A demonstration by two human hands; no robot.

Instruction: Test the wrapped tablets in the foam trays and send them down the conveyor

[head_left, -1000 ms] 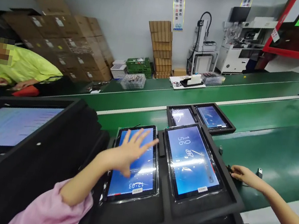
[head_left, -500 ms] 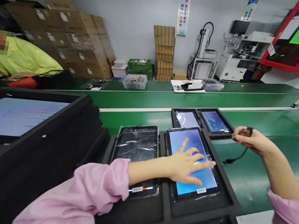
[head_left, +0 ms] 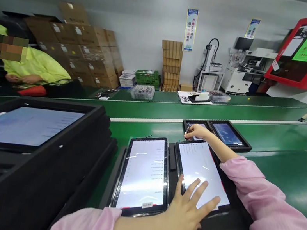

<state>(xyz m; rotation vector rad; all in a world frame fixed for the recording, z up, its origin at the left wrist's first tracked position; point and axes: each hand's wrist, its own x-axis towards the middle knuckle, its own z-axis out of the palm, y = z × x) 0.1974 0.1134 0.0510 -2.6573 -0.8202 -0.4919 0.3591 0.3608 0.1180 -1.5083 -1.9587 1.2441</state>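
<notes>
Two tablets lie side by side in black foam trays in front of me, both with bright white screens showing lines of text: the left tablet point(head_left: 145, 171) and the right tablet point(head_left: 193, 157). My left hand point(head_left: 185, 215) is spread open over the lower part of the right tablet, its fingertips at the screen. At that tablet's top edge, my right hand point(head_left: 198, 131) pinches a short dark cable end point(head_left: 188, 130) with a small light tip. Whether the tip touches the tablet cannot be made out.
Beyond the right tablet lies another black tray point(head_left: 245, 144) with two screens. Stacked black trays point(head_left: 74, 160) holding lit screens rise on my left. Green conveyor belts point(head_left: 296, 164) run across. A co-worker in a yellow garment point(head_left: 46, 66) sits at the far left, near cartons point(head_left: 91, 46).
My right hand has moved left with the cable to the right tablet's top edge. My left hand has shifted down. The left screen went from dark to white, the right from blue to white.
</notes>
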